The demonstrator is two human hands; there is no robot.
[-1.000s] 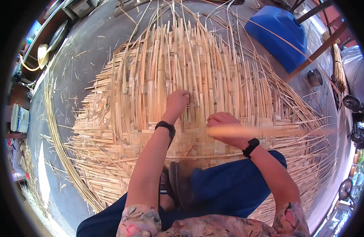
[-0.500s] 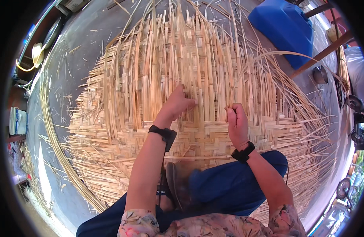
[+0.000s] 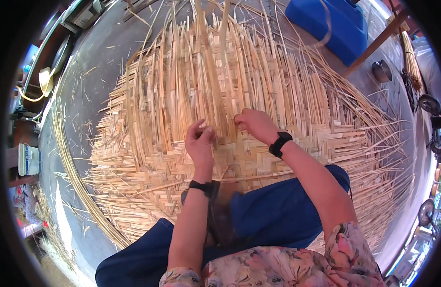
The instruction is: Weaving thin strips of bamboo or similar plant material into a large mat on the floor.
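A large woven mat of flat, straw-coloured bamboo strips [image 3: 249, 165] lies in front of me, with long loose strips running away from me. My right hand [image 3: 257, 125] is closed near the middle of the mat, its fingertips pinching a bamboo strip that mostly blurs from motion. Just left of it, my left hand [image 3: 200, 146] hovers over the weave, fingers loosely curled, thumb and index apart, with nothing plainly in them. Between the hands a long upright strip [image 3: 211, 71] looks smeared by movement. Both wrists wear black bands.
A blue plastic jerrycan [image 3: 333, 28] lies at the far right, near a wooden pole [image 3: 376, 44] and a small metal pot [image 3: 382, 71]. A bundle of long strips [image 3: 72, 167] curves along the left. A white bucket [image 3: 29, 159] stands at the left edge. My bent legs cover the near mat.
My right hand has moved left and slightly farther away, bringing its strip toward the middle. My left hand has drawn back toward me, its pointing fingers now curled.
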